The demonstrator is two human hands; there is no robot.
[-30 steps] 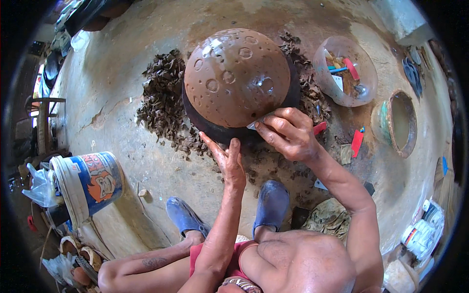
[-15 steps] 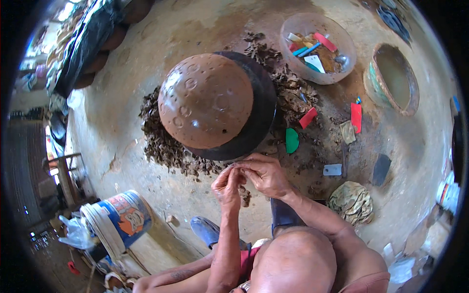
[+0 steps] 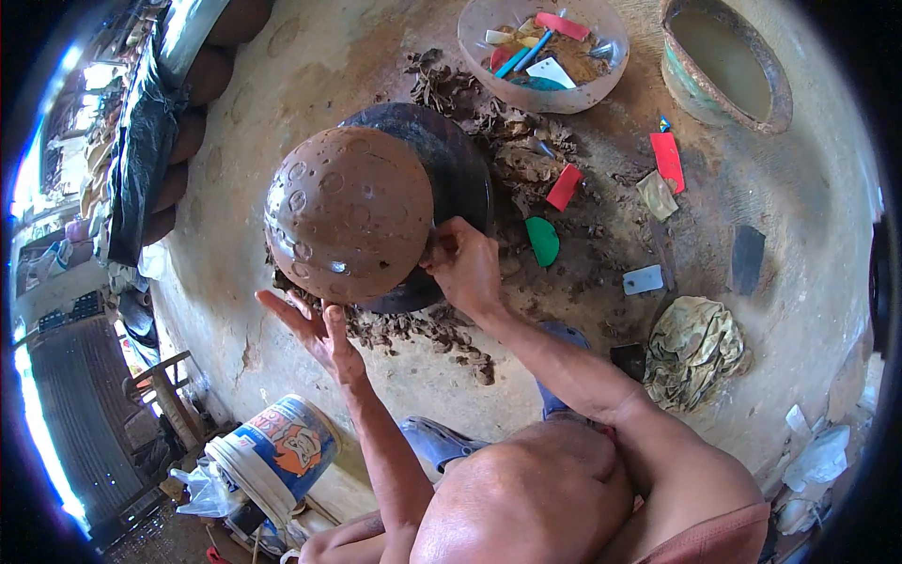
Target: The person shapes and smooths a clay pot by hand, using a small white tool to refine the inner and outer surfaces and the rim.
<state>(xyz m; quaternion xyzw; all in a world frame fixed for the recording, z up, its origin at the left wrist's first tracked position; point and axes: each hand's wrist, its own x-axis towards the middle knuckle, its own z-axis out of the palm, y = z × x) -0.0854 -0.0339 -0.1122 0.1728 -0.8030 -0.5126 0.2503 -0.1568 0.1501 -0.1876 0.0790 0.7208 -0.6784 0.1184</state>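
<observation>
A: Here's the brown clay dome (image 3: 352, 216), ahead of the person, sitting over a dark round base (image 3: 460, 160) on the floor (image 3: 803, 244)!

B: Wet shine all over it, marked with rings and pocked with small pits. Where's the right hand (image 3: 467, 268)?

A: Right up at the dome's lower right edge, fingertips bunched! What that grip has pinched, if anything, I can't tell; the fingers hide it.

B: And the left hand (image 3: 315, 334)?

A: Grip released, fingers spread, just by the dome's near edge. Touching? Can't call it from this angle.

B: Dark clay scraps (image 3: 526, 155) lie about the base, plenty on its upper right side.

A: Past those, a translucent bowl (image 3: 550, 101) with red, blue, green and white pieces in it, and beside it a wide-mouthed pot (image 3: 686, 89) of cloudy liquid!

B: Lower on the right: two red strips (image 3: 565, 187), a green half-disc (image 3: 542, 242), a pale card (image 3: 643, 279), a crumpled cloth (image 3: 695, 352).

A: Over left, a blue-and-white bucket (image 3: 305, 442), near the left forearm.
</observation>
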